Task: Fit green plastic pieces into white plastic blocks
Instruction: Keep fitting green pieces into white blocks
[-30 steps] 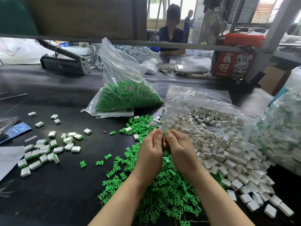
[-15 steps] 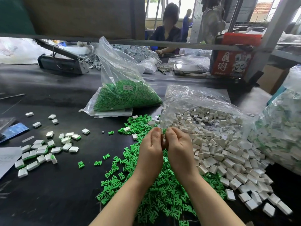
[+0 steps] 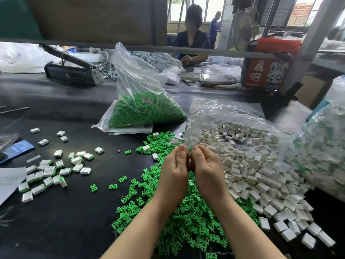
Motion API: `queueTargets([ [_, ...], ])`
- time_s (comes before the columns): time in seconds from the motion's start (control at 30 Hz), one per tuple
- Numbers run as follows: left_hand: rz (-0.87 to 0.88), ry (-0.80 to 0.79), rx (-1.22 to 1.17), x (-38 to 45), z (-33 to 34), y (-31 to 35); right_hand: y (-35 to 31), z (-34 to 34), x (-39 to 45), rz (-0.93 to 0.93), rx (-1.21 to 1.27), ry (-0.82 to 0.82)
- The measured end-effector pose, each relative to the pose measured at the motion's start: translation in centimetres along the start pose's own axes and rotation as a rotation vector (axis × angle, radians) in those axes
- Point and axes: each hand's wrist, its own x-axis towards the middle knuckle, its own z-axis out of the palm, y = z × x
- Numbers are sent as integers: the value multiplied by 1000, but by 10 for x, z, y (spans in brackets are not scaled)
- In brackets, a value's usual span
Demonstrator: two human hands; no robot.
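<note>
Finished white blocks with green edges (image 3: 46,174) are lying scattered at the left of the black bench (image 3: 65,221). In the middle, over the loose green pieces (image 3: 186,221), the left hand (image 3: 174,171) and right hand (image 3: 208,170) are still being held together, fingers curled and pinched on a small white block (image 3: 187,149), barely visible. Nothing has visibly shifted, so the fitting is probably unfinished. A white block heap (image 3: 252,174) is lying at the right.

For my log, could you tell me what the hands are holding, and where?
Both hands pinch a small white block between their fingertips; only its top edge shows, so the exact grip cannot be told.
</note>
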Motion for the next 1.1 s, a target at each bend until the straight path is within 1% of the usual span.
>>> queueTargets([
  [0.07, 12, -22, 19, 1, -3, -2, 0, -3, 1, 2, -38, -36],
  [0.2, 34, -112, 106, 4, -11, 1, -1, -11, 3, 12, -6, -114],
  [0.43, 16, -200, 49, 3, -18, 2, -2, -19, 5, 38, 36, -211],
  [0.57, -27, -256, 28, 3, -20, 4, 0, -20, 6, 28, 38, -266],
  [0.73, -48, -177, -24, 2, -16, 2, 2, -15, 4, -39, -45, -258],
  [0.83, -92, -142, -121, 4, -16, -2, 2, -14, 2, -74, -122, -271],
  [0.93, -157, -102, -195, 5, -16, -3, 3, -14, 0, -92, -249, -307],
  [1.0, -181, -82, -199, 6, -15, -3, 3, -13, -2, -113, -266, -254],
  [1.1, -188, -55, -247, 6, -14, -2, 3, -12, -1, -110, -133, -124],
])
